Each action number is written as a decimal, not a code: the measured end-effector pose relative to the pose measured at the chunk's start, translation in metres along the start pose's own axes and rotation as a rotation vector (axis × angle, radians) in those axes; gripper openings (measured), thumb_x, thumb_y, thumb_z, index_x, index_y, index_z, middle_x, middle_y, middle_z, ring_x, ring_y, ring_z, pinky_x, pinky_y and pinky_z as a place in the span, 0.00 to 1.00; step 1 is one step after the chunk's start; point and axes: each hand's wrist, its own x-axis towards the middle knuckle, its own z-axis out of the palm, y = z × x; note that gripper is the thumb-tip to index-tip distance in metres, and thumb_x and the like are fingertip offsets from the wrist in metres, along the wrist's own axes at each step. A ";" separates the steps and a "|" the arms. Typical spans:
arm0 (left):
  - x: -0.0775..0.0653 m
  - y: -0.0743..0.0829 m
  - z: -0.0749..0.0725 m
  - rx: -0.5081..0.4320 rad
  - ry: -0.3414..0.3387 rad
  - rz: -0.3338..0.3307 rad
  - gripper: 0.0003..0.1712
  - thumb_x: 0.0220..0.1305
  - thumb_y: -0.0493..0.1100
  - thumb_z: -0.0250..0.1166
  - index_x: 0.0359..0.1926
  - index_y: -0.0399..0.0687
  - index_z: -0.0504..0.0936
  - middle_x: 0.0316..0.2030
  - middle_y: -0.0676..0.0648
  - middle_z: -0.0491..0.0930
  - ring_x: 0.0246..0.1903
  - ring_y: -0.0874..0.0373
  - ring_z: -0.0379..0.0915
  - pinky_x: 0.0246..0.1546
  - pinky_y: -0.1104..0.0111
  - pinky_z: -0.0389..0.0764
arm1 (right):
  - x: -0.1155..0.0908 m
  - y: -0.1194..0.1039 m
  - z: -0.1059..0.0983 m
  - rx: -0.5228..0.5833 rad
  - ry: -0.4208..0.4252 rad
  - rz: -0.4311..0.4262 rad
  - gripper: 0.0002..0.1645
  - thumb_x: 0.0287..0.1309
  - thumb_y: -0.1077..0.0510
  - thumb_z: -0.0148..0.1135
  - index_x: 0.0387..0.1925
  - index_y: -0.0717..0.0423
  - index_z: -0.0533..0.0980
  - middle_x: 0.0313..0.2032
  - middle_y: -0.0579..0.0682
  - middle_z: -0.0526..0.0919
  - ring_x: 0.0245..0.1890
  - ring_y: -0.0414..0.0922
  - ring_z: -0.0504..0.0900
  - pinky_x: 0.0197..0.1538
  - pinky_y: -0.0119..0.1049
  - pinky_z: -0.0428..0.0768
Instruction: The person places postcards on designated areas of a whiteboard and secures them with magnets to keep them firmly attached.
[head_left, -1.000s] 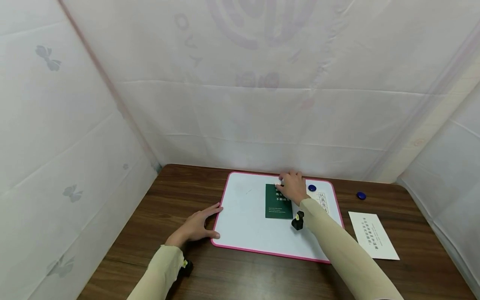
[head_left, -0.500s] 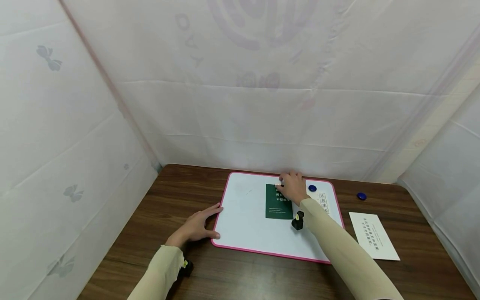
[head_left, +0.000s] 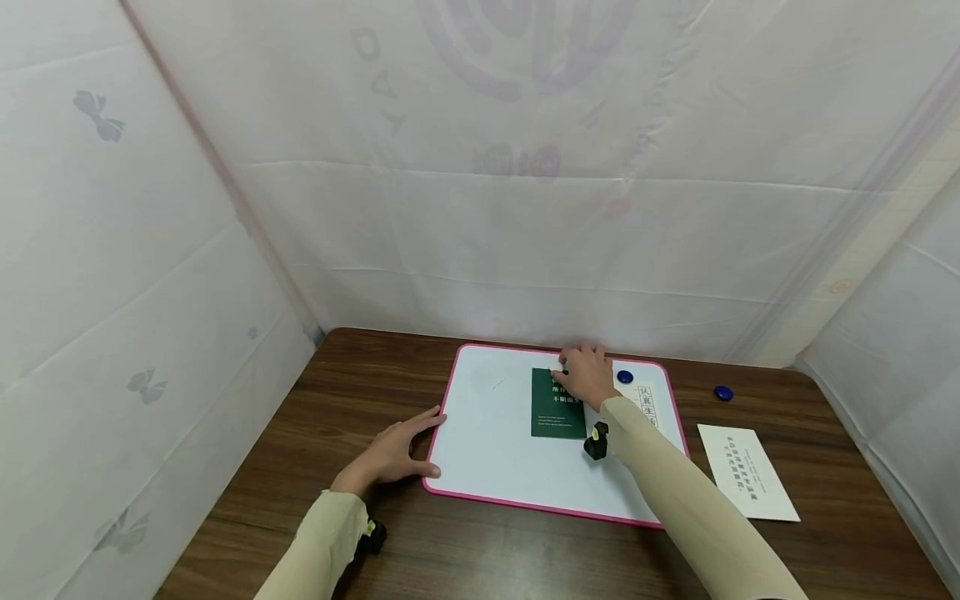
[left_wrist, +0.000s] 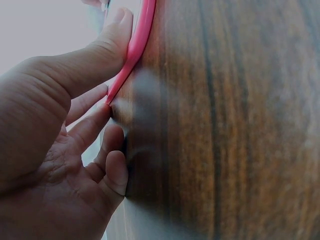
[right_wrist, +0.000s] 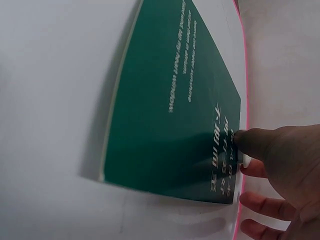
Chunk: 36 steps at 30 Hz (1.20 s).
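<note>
My left hand (head_left: pixel 392 452) rests at the left edge of a pink-rimmed whiteboard (head_left: pixel 480 454) lying on the table. Its thumb lies on the near-left corner, and the spread fingers touch the rim (left_wrist: pixel 140 42). My right hand (head_left: pixel 588 375) is at the board's far edge and pinches the top of a dark green card (right_wrist: pixel 160 120) with white print, thumb on the printed face. A small white bit (right_wrist: pixel 246 161) shows between thumb and finger; its kind is unclear. The card's lower end stands slightly off the board, casting a shadow. The hand hides its top right corner.
On the board's right side lie a blue round magnet (head_left: pixel 625 377) and a white printed card (head_left: pixel 647 402), partly behind my right forearm. Another blue magnet (head_left: pixel 723 392) and a white card (head_left: pixel 747 472) lie on the wooden table (head_left: pixel 480 550) to the right. White curtains surround the table.
Almost nothing differs. Both hands, the board and the green card keep their places; the white bit by the right fingertips shows slightly differently.
</note>
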 end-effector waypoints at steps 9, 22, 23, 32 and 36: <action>0.000 0.001 -0.001 0.003 0.001 -0.016 0.49 0.57 0.52 0.79 0.77 0.52 0.67 0.79 0.46 0.57 0.75 0.33 0.53 0.69 0.32 0.54 | 0.001 0.000 0.000 -0.021 -0.008 0.006 0.19 0.66 0.47 0.70 0.49 0.58 0.83 0.55 0.64 0.79 0.56 0.65 0.69 0.57 0.63 0.71; 0.000 -0.003 -0.003 0.005 -0.008 0.019 0.49 0.58 0.52 0.78 0.77 0.50 0.66 0.79 0.45 0.56 0.75 0.36 0.54 0.71 0.33 0.51 | -0.002 -0.001 0.004 -0.023 0.023 0.006 0.20 0.66 0.46 0.69 0.48 0.58 0.82 0.55 0.64 0.78 0.55 0.65 0.68 0.56 0.63 0.72; 0.000 -0.003 -0.003 0.007 -0.009 0.022 0.49 0.58 0.52 0.78 0.77 0.50 0.66 0.79 0.45 0.56 0.75 0.37 0.54 0.72 0.34 0.51 | -0.002 -0.002 0.004 -0.023 0.027 0.006 0.20 0.66 0.46 0.69 0.48 0.58 0.82 0.55 0.63 0.78 0.56 0.65 0.68 0.56 0.63 0.72; 0.001 -0.004 -0.005 0.010 -0.012 0.031 0.49 0.58 0.51 0.78 0.77 0.48 0.66 0.79 0.43 0.56 0.75 0.38 0.54 0.73 0.35 0.49 | -0.002 -0.001 0.003 -0.051 0.048 0.013 0.19 0.65 0.45 0.70 0.39 0.58 0.81 0.49 0.62 0.79 0.52 0.64 0.70 0.54 0.62 0.72; 0.001 -0.004 -0.004 0.012 -0.011 0.024 0.49 0.58 0.51 0.78 0.77 0.49 0.66 0.79 0.43 0.56 0.75 0.38 0.54 0.72 0.35 0.50 | -0.003 -0.001 0.004 -0.050 0.044 0.021 0.18 0.65 0.45 0.70 0.36 0.57 0.82 0.48 0.61 0.79 0.51 0.63 0.70 0.54 0.62 0.72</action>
